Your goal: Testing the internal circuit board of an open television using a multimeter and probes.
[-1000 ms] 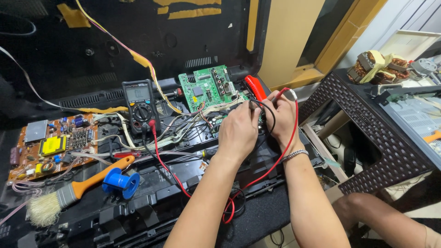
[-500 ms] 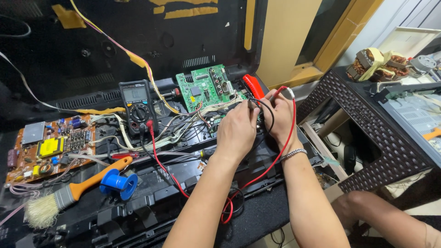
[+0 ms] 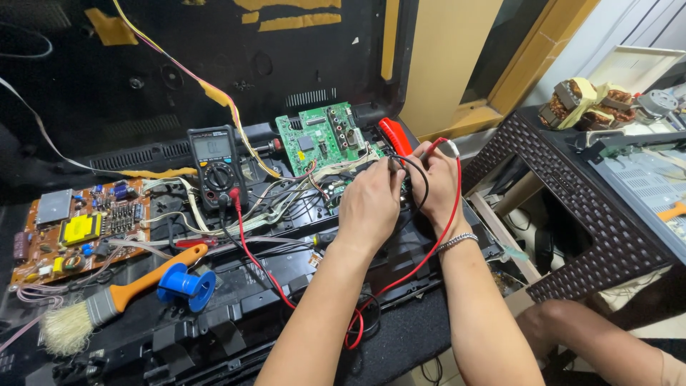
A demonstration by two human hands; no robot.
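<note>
1. Left hand (image 3: 370,204), fingers curled, pinching the thin black probe lead (image 3: 421,182) to steady it.
2. Right hand (image 3: 439,179) pinches the red probe lead (image 3: 436,250), just right of the green circuit board (image 3: 321,136).
3. Black handheld multimeter (image 3: 214,164) stands far left, display facing the person.

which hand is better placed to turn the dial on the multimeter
Probably the left hand: it is on the multimeter's side, nearer the dial. The right hand lies farther away, by the red probe.
</note>
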